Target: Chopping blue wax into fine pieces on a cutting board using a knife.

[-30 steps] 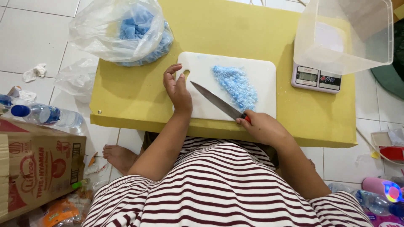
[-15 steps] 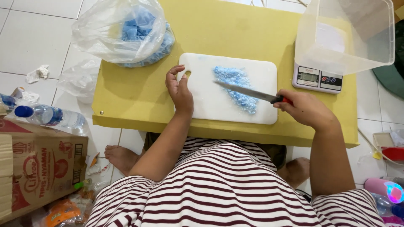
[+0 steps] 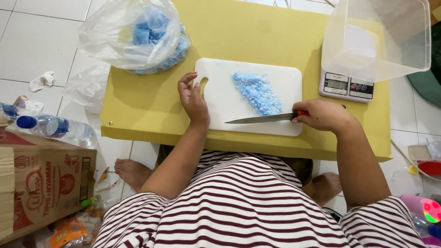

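Right hand (image 3: 324,115) was closed around the red handle of a knife (image 3: 264,118); the blade lay nearly flat across the white cutting board (image 3: 229,98), tip pointing left, just below a pile of blue shredded material (image 3: 257,92) (kind not determinable). Left hand (image 3: 193,98) rested loosely open on the board's left edge, fingers curled by the handle hole. Board sat on a yellow table (image 3: 147,105). Behind: clear bag (image 3: 131,34) with blue contents, digital scale (image 3: 345,86) under a clear plastic container (image 3: 376,36).
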